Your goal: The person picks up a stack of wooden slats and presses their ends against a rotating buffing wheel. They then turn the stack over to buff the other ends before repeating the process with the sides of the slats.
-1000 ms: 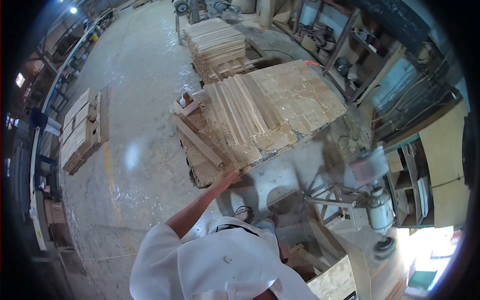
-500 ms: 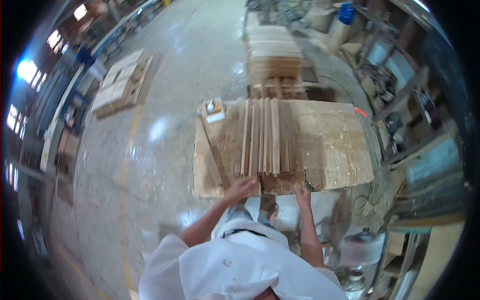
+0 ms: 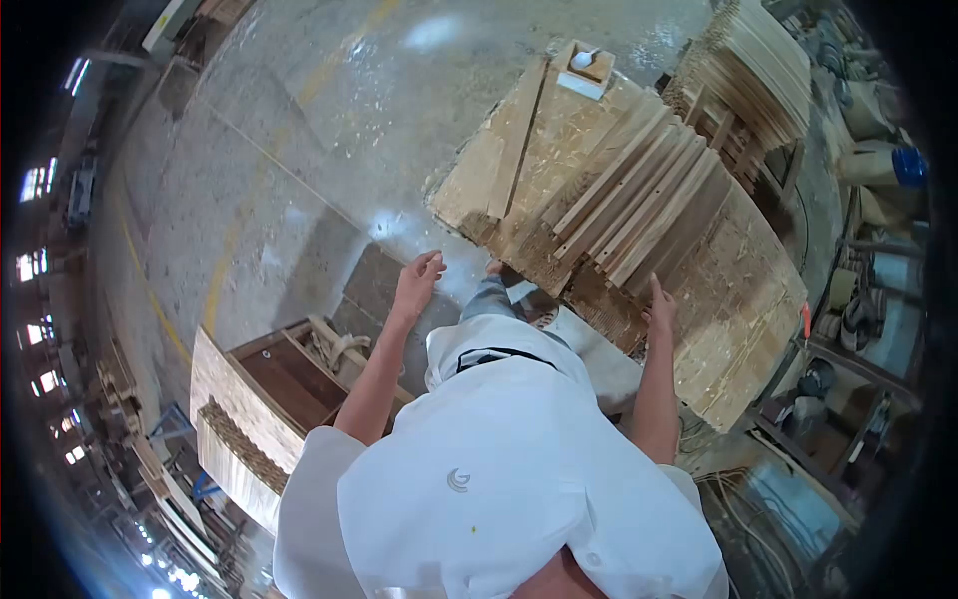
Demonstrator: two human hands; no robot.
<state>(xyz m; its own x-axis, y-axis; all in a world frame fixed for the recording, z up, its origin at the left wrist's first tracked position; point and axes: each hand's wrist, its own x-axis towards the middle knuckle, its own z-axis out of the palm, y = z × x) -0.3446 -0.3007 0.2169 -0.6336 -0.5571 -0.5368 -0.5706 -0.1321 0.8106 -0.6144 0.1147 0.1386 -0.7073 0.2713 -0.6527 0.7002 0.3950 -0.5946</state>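
Observation:
My right hand [image 3: 662,307] is at the near edge of the worktable, its index finger stretched out close to the ends of the wooden strips [image 3: 639,190]. Nothing shows in it. The strips lie side by side in a row, some with small dark holes. My left hand [image 3: 417,285] hangs over the floor to the left of the table, fingers loosely bent and holding nothing visible. A single wooden board [image 3: 519,140] lies apart on the table's left part. The worn tabletop [image 3: 743,329] has pale spots and stains.
A small open box [image 3: 585,66] with a white object in it stands at the table's far corner. Behind the table is a stack of boards [image 3: 753,75]. Low on my left are a wooden box [image 3: 289,369] and another stack [image 3: 244,449]. Cluttered shelving [image 3: 848,339] runs along the right.
The view has turned left, so the table now appears slanted to the right. My left hand has moved away from the table edge; my right hand is now nearer the strips' ends.

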